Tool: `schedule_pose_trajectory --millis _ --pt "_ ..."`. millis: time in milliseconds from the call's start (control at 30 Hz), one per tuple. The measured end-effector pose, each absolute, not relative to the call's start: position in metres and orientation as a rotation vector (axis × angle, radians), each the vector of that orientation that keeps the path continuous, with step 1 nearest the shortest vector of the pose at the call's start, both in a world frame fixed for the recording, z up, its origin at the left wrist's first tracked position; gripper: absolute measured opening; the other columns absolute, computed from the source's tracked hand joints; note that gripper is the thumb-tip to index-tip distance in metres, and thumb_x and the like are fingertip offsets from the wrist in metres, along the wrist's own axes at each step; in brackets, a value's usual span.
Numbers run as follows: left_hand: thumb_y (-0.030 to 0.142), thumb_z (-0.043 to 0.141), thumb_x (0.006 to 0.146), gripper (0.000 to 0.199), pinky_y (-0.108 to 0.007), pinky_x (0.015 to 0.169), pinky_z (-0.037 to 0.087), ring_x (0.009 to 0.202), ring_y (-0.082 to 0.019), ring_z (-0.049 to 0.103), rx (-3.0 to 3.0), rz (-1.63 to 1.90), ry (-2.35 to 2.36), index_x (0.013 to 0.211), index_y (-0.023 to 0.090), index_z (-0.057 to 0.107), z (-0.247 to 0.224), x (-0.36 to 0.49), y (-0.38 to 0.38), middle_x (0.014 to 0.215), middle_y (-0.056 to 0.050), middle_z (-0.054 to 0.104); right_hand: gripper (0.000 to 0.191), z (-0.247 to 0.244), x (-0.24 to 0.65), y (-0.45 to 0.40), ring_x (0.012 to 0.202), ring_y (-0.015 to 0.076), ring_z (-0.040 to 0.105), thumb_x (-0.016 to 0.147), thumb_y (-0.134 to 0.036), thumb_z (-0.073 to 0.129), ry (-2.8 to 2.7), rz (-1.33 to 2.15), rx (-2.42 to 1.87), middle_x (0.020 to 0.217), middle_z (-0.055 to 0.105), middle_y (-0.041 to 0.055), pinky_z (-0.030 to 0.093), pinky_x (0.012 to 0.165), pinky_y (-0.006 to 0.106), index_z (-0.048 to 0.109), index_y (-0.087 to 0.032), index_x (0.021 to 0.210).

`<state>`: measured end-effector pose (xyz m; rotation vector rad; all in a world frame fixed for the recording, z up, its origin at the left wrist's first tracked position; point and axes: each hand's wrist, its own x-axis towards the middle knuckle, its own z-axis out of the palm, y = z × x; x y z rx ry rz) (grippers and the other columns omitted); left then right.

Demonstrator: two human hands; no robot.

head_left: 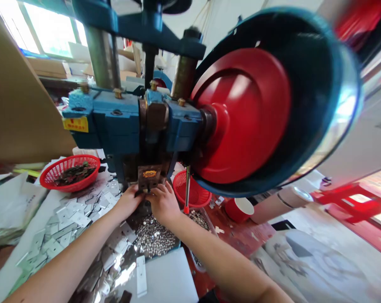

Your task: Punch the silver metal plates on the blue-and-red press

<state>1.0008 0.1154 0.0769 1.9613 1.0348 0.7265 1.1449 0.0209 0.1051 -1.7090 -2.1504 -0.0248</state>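
Observation:
Both hands are at the foot of a blue press (115, 126), just below its dark ram block (149, 174). My left hand (131, 201) has its fingers together at the left side of the die, and what they hold is too small to make out. From the right, my right hand (163, 203) reaches to the same spot with bent fingers; its fingertips are partly hidden at the die. Small shiny metal pieces (155, 237) lie in a heap just below the hands. Flat metal plates (64, 223) are scattered to the left.
A red basket (96, 172) of dark pieces stands at the left, another red basket (186, 191) behind my right hand. The large red and blue flywheel (250, 113) overhangs the right side. A red-and-white roll (239, 209) lies on the red table (237, 235). A white board (171, 277) is in front.

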Motion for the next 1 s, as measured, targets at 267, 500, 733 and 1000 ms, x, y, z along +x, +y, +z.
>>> schedule_pose_trajectory --millis 267,500,733,1000 --pt "0.043 0.053 0.074 0.029 -0.041 0.083 0.048 0.087 -0.027 0.066 1.876 0.737 1.164 0.086 0.02 0.068 0.083 0.994 0.106 0.09 -0.005 0.073 0.034 0.086 1.169 -0.004 0.115 0.0194 0.052 0.085 -0.012 0.042 -1.6 0.122 -1.519 0.11 0.066 0.0065 0.038 0.104 0.04 0.068 -0.021 0.105" --pt "0.05 0.049 0.079 0.043 -0.039 0.093 0.045 0.1 -0.024 0.062 1.787 0.8 1.252 0.108 0.021 0.061 0.094 0.947 0.086 0.108 -0.006 0.068 0.034 0.083 1.189 -0.063 0.089 0.0209 0.064 0.091 -0.039 0.043 -0.96 0.809 -1.426 0.095 0.07 0.0077 0.05 0.086 0.038 0.064 -0.018 0.107" --pt "0.057 0.049 0.08 0.043 -0.042 0.096 0.042 0.106 -0.026 0.058 1.823 0.723 1.532 0.109 0.029 0.061 0.085 0.875 0.039 0.116 -0.004 0.064 0.033 0.108 1.185 -0.077 0.084 0.0196 0.062 0.085 -0.048 0.053 -0.983 0.797 -1.419 0.085 0.069 0.005 0.048 0.082 0.033 0.068 -0.019 0.09" --pt "0.058 0.046 0.08 0.038 -0.047 0.098 0.041 0.111 -0.029 0.056 1.944 0.747 1.646 0.101 0.031 0.063 0.081 0.839 0.023 0.116 -0.002 0.064 0.049 0.073 1.182 -0.064 0.069 0.0184 0.062 0.089 -0.054 0.038 -0.856 0.725 -1.421 0.075 0.067 0.0041 0.05 0.069 0.033 0.052 -0.016 0.117"
